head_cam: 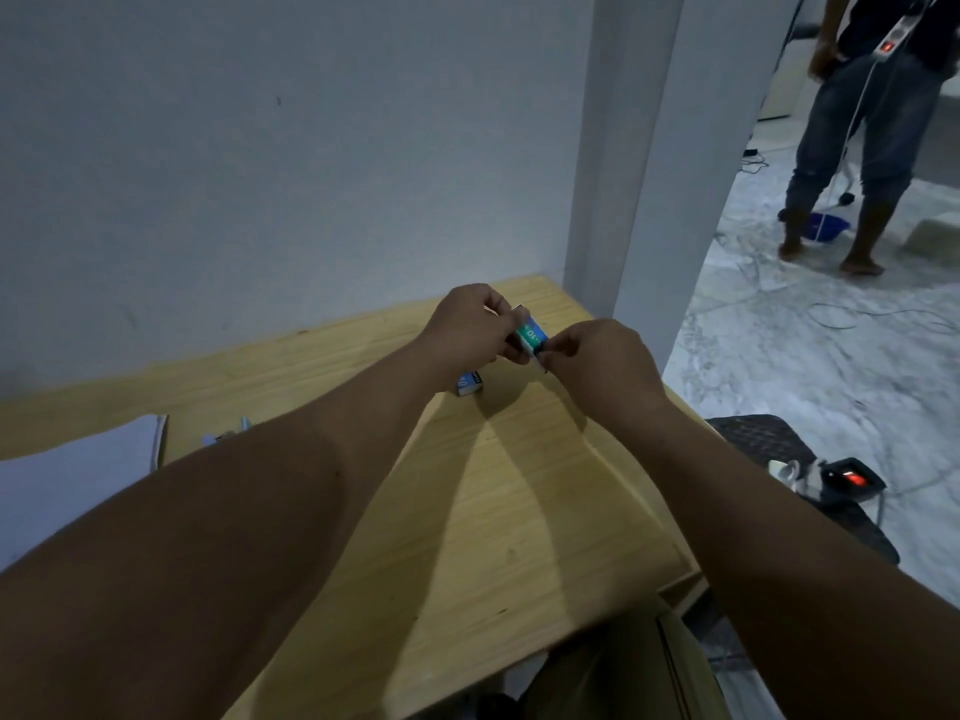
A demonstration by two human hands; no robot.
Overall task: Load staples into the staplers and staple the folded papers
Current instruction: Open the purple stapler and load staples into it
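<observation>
Above the far part of the wooden table (519, 511), my left hand (467, 330) grips a small green and blue staple box (532, 335). My right hand (597, 366) pinches the box's near end with thumb and fingertips. A second small blue staple box (470, 384) lies on the table just below my left hand. White papers (67, 470) lie at the left side of the table. Small light blue items (228, 436), perhaps staplers, peek out beside my left forearm, which hides most of them.
A white wall runs along the table's far edge, with a white pillar (623, 174) at its right corner. A person (862, 148) stands on the marble floor at the right. A dark stool (769, 444) with a power strip (847, 480) stands beside the table.
</observation>
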